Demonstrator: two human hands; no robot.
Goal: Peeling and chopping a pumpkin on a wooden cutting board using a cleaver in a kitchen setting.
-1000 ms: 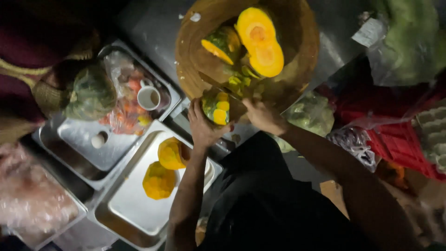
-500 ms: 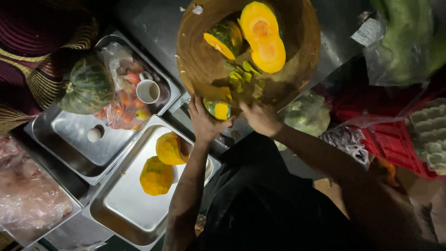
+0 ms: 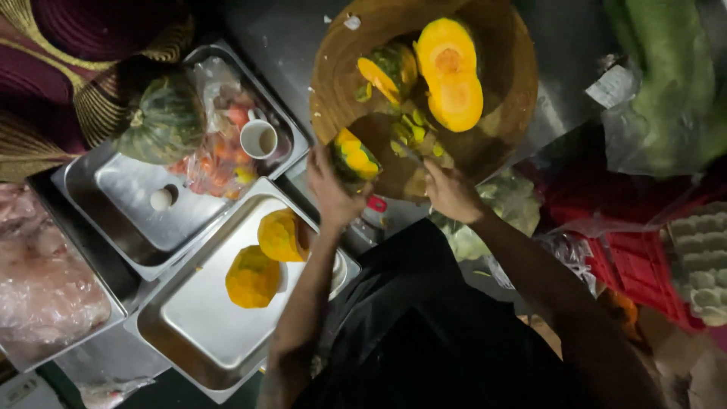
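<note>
A small pumpkin piece with green rind and orange flesh is gripped in my left hand at the near edge of a round wooden board. My right hand is closed on a knife whose thin blade points at that piece. Further back on the board lie two orange pumpkin halves, a wedge and green peel scraps. To the left, under my left forearm, a steel tray holds two peeled pumpkin chunks.
A second steel tray carries a whole green pumpkin, a bag of vegetables and a white cup. A wrapped bag lies far left. A red crate, egg cartons and bagged greens crowd the right.
Both hands have stayed at the board's near edge. My left hand has turned the pumpkin piece a little while the knife hand works beside it. The view has shifted slightly.
</note>
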